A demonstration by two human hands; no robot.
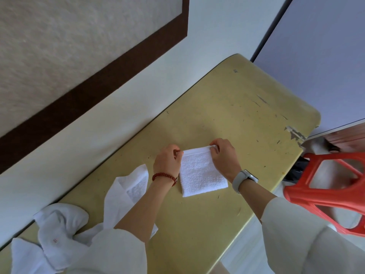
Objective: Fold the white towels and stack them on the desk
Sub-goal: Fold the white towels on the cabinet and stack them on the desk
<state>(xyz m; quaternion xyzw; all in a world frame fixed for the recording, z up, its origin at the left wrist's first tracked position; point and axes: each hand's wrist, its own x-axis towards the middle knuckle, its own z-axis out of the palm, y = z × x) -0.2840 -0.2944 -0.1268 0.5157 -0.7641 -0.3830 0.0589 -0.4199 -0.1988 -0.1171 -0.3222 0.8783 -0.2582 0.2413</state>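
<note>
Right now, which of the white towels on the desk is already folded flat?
The small white terry towel pinched between both hands; the loose white towels on the left lie crumpled.

No legible text; small red mark on crumpled towel [59, 230] unreadable

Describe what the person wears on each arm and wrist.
Both arms wear loose white sleeves pushed up to the forearm. The left wrist, below the left hand, carries a bracelet of dark red beads. The right wrist, below the right hand, carries a watch with a pale grey strap.
</note>
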